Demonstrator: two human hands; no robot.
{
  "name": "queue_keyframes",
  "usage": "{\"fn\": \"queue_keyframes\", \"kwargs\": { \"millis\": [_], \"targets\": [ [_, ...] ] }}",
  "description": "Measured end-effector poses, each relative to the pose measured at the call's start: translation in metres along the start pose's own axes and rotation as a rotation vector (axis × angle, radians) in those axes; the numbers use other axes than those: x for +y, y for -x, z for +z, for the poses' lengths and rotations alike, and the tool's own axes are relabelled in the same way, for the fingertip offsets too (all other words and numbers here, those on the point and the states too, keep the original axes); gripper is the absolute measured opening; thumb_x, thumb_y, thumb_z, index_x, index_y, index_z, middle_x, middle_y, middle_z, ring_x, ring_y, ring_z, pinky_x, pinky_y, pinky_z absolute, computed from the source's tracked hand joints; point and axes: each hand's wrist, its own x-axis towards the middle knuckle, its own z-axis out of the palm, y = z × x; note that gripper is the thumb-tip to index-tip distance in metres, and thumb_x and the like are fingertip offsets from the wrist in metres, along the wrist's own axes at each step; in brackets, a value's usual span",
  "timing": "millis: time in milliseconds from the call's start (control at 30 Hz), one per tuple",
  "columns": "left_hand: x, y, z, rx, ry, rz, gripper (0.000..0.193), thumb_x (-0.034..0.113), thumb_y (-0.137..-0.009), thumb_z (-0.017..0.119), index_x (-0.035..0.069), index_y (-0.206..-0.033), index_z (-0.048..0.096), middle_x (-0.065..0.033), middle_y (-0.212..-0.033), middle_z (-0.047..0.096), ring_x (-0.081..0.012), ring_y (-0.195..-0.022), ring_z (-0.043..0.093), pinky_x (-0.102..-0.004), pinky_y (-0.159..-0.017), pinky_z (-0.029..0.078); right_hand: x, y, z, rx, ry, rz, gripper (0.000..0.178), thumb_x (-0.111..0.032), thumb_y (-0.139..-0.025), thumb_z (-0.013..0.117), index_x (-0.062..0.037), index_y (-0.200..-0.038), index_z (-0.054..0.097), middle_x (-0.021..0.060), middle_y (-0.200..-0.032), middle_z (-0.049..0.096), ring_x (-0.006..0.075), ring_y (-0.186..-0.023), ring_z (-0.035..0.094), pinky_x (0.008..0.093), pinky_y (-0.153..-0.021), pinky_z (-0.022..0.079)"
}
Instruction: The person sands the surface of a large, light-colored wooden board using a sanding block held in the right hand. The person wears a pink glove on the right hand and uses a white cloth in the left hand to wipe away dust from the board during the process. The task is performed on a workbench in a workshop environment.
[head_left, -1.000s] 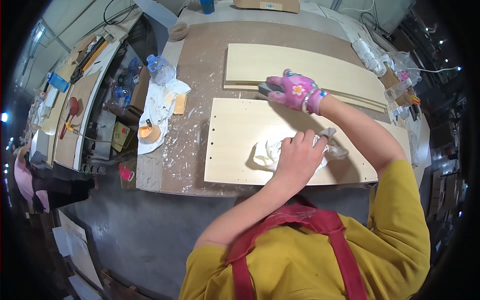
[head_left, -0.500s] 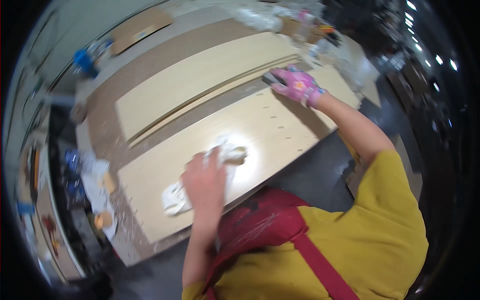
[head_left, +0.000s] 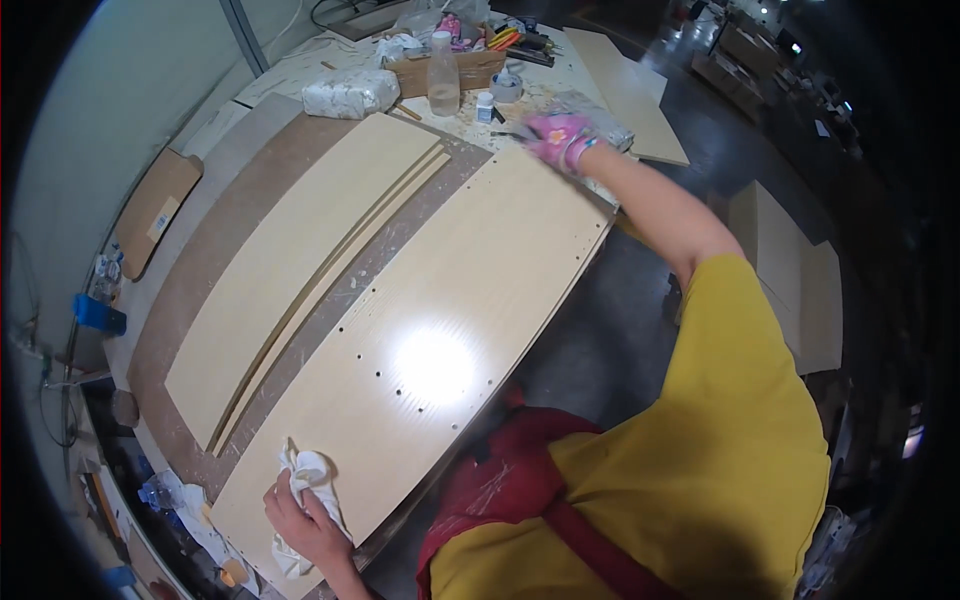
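Observation:
My bare left hand (head_left: 308, 528) is closed on a bunched white cloth (head_left: 316, 484). It presses the cloth against the near left end of a long pale wood-grain panel (head_left: 460, 260). Rows of small dark holes run across this panel, and a bright light reflects off its middle. At the panel's far end is my right hand (head_left: 560, 140), in a pink flowered glove. Motion smears its fingers, and whatever they may hold does not show clearly. A thin dark tool (head_left: 508, 134) lies by the fingertips.
Beyond a brown gap lie more pale panels (head_left: 300, 240), stacked. At the back stand a cardboard box (head_left: 410, 78) of tools and gloves, a clear bottle (head_left: 443, 75), a small white bottle (head_left: 485, 107), a tape roll (head_left: 507, 90) and a wrapped white bundle (head_left: 350, 93). Open cardboard (head_left: 790, 280) stands at right.
My view has turned toward the far end of the table. My left hand and the cloth have moved to the panel's near left end. The right hand, earlier gripping a dark grey block, has reached the far end.

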Motion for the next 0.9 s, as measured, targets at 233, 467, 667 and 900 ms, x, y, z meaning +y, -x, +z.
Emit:
{"fn": "queue_keyframes", "kwargs": {
  "millis": [233, 467, 667, 900],
  "targets": [
    [-0.044, -0.014, -0.010, 0.155, -0.044, -0.291, 0.040, 0.019, -0.095, 0.056, 0.000, -0.130, 0.052, -0.0193, -0.123, 0.055, -0.0351, -0.116, 0.050, -0.0427, -0.100, 0.038, 0.034, 0.017, 0.007, 0.198, -1.194, 0.196, 0.057, -0.050, -0.091, 0.058, -0.0120, -0.133, 0.055, 0.0122, -0.123, 0.064, 0.0240, -0.102, 0.065, 0.0430, -0.080, 0.053],
    [0.154, -0.152, 0.198, -0.204, -0.030, 0.280, 0.029, 0.022, -0.082, 0.061, 0.009, -0.107, 0.067, -0.0182, -0.110, 0.063, -0.0366, -0.108, 0.055, -0.0500, -0.091, 0.044, 0.003, 0.097, 0.062, -0.027, -2.294, 0.230, 0.056, -0.048, -0.100, 0.044, -0.0071, -0.137, 0.047, 0.0170, -0.126, 0.061, 0.0298, -0.099, 0.067, 0.0442, -0.082, 0.056],
    [0.295, -0.117, 0.230, -0.164, 0.328, 0.647, 0.029, 0.034, -0.077, 0.067, 0.015, -0.099, 0.071, -0.0155, -0.108, 0.058, -0.0341, -0.112, 0.053, -0.0537, -0.088, 0.041, 0.044, 0.082, 0.087, 0.218, -2.077, 0.345, 0.053, -0.040, -0.099, 0.044, -0.0069, -0.140, 0.043, 0.0168, -0.134, 0.054, 0.0329, -0.117, 0.056, 0.0512, -0.098, 0.046],
    [-0.026, 0.008, 0.050, 0.040, -0.684, -0.034, 0.026, 0.019, -0.090, 0.056, 0.002, -0.109, 0.064, -0.0196, -0.113, 0.061, -0.0352, -0.105, 0.056, -0.0460, -0.090, 0.046, 0.038, 0.089, 0.066, 0.177, -2.240, 0.361, 0.067, -0.044, -0.093, 0.051, -0.0067, -0.147, 0.036, 0.0202, -0.142, 0.047, 0.0370, -0.126, 0.049, 0.0552, -0.108, 0.037]
  ]
}}
